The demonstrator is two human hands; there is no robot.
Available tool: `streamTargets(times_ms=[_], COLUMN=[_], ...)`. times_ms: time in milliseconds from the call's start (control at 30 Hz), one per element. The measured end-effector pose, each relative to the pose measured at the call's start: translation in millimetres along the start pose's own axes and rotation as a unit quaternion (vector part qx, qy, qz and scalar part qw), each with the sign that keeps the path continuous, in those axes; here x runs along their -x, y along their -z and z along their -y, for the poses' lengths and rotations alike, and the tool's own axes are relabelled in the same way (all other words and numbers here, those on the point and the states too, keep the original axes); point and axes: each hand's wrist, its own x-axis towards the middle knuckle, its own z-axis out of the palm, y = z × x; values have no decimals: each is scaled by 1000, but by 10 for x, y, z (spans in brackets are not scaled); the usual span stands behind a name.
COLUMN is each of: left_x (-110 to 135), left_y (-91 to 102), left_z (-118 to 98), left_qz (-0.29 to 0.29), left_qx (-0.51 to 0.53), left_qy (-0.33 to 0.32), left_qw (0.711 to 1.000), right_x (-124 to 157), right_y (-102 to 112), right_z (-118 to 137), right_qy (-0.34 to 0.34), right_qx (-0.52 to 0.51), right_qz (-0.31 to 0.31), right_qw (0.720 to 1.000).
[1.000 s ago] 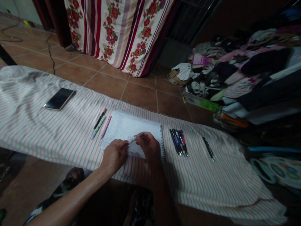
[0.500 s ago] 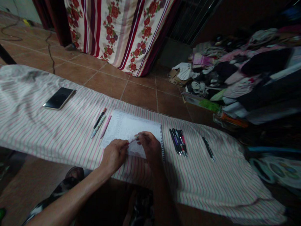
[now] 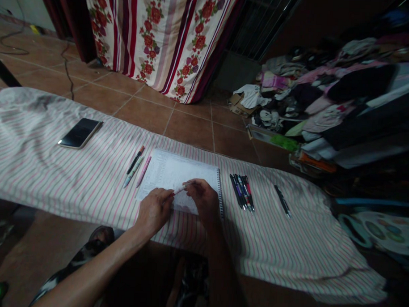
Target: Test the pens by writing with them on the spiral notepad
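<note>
Both hands hold one slim, pale pen (image 3: pixel 179 190) above a spiral notebook (image 3: pixel 187 166) with writing on its page. My left hand (image 3: pixel 155 208) pinches the pen's left end, and my right hand (image 3: pixel 204 199) is closed around its right end. The exact kind of pen is partly hidden by my fingers. Left of the notebook lie a pink pen (image 3: pixel 144 171), a pale green patterned pen (image 3: pixel 133 171) and a black pen with an orange end (image 3: pixel 135 160). To its right rests a bunch of several pens (image 3: pixel 242 193).
A striped cloth (image 3: pixel 288 255) covers the low table. A single black pen (image 3: pixel 282 201) lies at the right, a phone (image 3: pixel 80 133) at the left. Beyond are a flowered curtain (image 3: pixel 161 40), a tiled floor (image 3: pixel 188 126) and a heap of clothes (image 3: pixel 314 94).
Both hands stay over the notebook with the pen between them. Slightly more of the pen shows between the fingers now; the other things lie as before.
</note>
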Motion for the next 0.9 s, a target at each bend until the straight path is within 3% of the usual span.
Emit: streamTargets(times_ms=[167, 433, 900], left_x=[-4, 6, 4], left_y=[19, -20, -39], left_z=[-23, 23, 34], left_qz=[5, -14, -25], left_qx=[1, 24, 16], left_qy=[-4, -8, -11], left_qw=[1000, 1000, 1000], right_x=[6, 15, 26], right_y=[-9, -18, 1], right_z=[-11, 16, 9], right_qy=[-19, -27, 13], right_qx=[9, -87, -62], right_qz=[-6, 41, 37], right_qw=[1000, 995, 997])
